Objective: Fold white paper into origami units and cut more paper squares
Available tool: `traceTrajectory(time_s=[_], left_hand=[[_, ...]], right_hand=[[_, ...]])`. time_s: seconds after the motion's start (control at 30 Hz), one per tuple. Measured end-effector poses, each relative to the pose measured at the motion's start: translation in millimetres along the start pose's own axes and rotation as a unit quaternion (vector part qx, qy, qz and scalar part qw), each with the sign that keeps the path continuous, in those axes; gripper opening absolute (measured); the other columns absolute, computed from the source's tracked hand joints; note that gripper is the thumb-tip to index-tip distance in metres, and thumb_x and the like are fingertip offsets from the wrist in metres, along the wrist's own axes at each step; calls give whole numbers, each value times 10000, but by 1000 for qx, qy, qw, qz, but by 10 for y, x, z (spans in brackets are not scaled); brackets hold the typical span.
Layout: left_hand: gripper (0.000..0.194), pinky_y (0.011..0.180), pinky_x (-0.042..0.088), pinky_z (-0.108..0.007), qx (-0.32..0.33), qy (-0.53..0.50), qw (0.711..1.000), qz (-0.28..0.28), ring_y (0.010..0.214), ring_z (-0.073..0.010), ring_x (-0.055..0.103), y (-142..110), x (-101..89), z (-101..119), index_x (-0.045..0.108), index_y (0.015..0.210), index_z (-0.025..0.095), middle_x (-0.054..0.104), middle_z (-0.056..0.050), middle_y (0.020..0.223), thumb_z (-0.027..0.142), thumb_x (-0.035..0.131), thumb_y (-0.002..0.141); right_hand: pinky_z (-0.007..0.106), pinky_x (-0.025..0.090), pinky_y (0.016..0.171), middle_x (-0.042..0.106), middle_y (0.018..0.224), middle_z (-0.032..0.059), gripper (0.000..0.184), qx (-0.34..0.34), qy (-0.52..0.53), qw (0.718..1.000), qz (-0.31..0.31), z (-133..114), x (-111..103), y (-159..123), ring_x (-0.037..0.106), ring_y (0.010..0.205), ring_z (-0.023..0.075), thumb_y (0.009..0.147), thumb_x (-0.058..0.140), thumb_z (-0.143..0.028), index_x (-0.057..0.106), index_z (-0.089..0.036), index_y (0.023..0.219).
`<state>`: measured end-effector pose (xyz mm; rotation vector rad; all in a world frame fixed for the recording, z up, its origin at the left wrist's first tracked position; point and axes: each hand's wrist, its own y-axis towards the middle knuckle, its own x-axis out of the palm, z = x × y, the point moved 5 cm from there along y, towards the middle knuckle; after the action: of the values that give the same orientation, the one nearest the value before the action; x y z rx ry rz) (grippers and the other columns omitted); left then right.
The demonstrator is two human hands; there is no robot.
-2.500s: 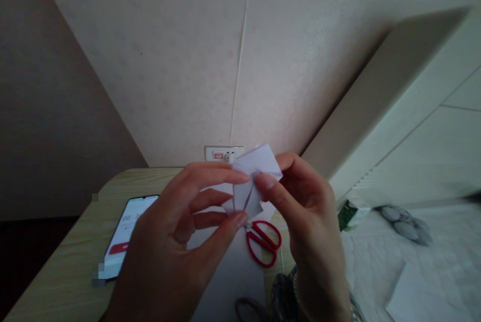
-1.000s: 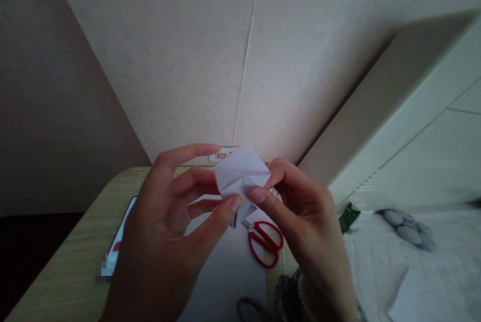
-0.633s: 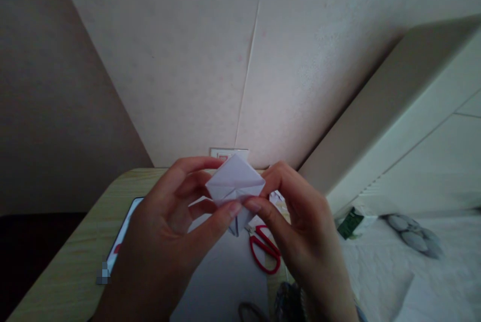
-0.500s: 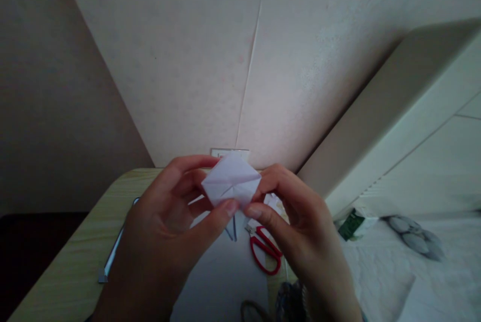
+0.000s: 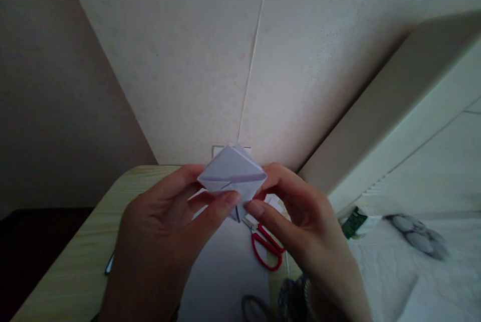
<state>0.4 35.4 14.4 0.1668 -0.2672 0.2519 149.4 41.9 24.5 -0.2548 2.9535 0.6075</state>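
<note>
Both my hands hold a small folded white paper piece (image 5: 232, 174) in the air above a light wooden table (image 5: 75, 267). My left hand (image 5: 165, 242) pinches its lower left side, thumb on the front and fingers behind. My right hand (image 5: 300, 231) pinches its lower right corner with thumb and forefinger. The paper shows a diamond-like shape with a horizontal crease across it.
Red-handled scissors (image 5: 266, 248) lie on a white sheet (image 5: 225, 272) on the table under my hands. A phone edge (image 5: 109, 265) peeks out by my left wrist. A wall socket (image 5: 218, 150) sits behind the paper. A white bed surface (image 5: 406, 272) and a cabinet (image 5: 413, 126) are on the right.
The folded paper has been turned and flattened between my fingers, now showing a diamond face. My left forefinger dropped behind it. The view shifted slightly, hiding most of the phone.
</note>
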Motion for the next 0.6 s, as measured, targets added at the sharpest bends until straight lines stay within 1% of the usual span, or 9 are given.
traceTrajectory(time_s=[0.13,0.23,0.33,0.4,0.47,0.53,0.6], left_hand=[[229,623,621,-179,18,5,1000,24,663,-143,764,-49,4,23,783,701,297,786,93,683,74,801,647],[243,618,612,-161,26,1,999,29,674,-134,764,-70,34,33,781,703,310,790,107,706,73,802,649],[250,647,608,-142,22,-24,999,35,681,-124,766,-68,55,18,782,685,310,797,107,707,67,813,635],[268,656,607,-139,27,-45,998,46,676,-121,764,-65,45,16,783,681,307,801,102,705,45,811,630],[265,635,599,-128,37,-61,996,53,647,-110,755,-60,24,21,789,687,301,800,101,698,40,805,641],[249,622,591,-114,34,-72,996,49,629,-95,746,-50,10,16,795,691,300,798,108,695,53,798,662],[234,651,587,-98,27,-82,996,38,651,-81,748,-34,9,5,797,687,303,802,114,705,69,797,672]], right_hand=[[308,440,718,637,756,-29,172,-24,-9,1000,18,-32,1,-26,604,773,154,861,705,-169,628,-228,718],[296,430,702,607,738,-49,205,-31,-21,999,35,-55,17,-50,587,752,137,862,709,-163,592,-230,708],[290,427,697,602,739,-54,174,-25,-14,998,47,-62,36,-56,576,743,130,872,702,-186,603,-234,737],[288,426,701,628,758,-47,136,-13,-4,999,39,-49,46,-47,581,761,134,870,702,-201,632,-234,759],[285,422,688,641,753,-40,119,3,4,1000,17,-27,54,-32,582,756,138,856,711,-213,651,-228,754],[281,420,676,633,731,-38,120,21,14,1000,-5,-4,54,-16,582,734,139,844,722,-235,654,-224,745],[278,427,676,626,718,-37,142,40,31,998,-26,17,53,-1,586,722,139,831,744,-275,649,-221,739]])
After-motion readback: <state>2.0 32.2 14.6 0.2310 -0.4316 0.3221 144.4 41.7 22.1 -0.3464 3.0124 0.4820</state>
